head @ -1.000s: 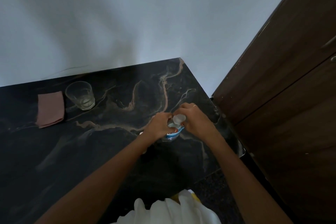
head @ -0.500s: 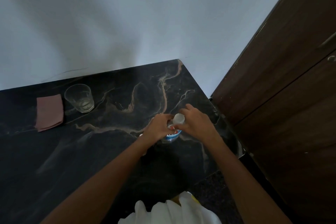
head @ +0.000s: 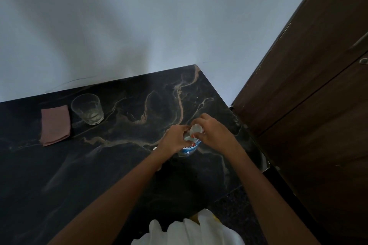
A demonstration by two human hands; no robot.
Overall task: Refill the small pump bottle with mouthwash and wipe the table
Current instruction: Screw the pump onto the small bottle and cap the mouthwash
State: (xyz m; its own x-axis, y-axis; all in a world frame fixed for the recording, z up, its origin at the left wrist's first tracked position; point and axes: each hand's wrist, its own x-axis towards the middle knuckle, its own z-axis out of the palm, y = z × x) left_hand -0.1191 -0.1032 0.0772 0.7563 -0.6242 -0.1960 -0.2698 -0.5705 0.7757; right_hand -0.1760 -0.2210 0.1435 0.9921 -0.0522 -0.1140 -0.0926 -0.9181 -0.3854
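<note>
Since only the head view is given, the step is judged from it as uncapping. The mouthwash bottle stands on the table, held at the shoulder by the left grip, w/ a clear cap pinched by the right grip just above its mouth. Refill judged barely begun, wipe not yet done.

Next, prob. the cap must be set aside and the pump bottle brought close for a slow pour.

Well left of the bottle are a glass and a pink cloth.

Bottle body mostly hidden; cap on or off can't be told. A small white bit just left of the bottle is poss. the pump bottle, unclear.
</note>
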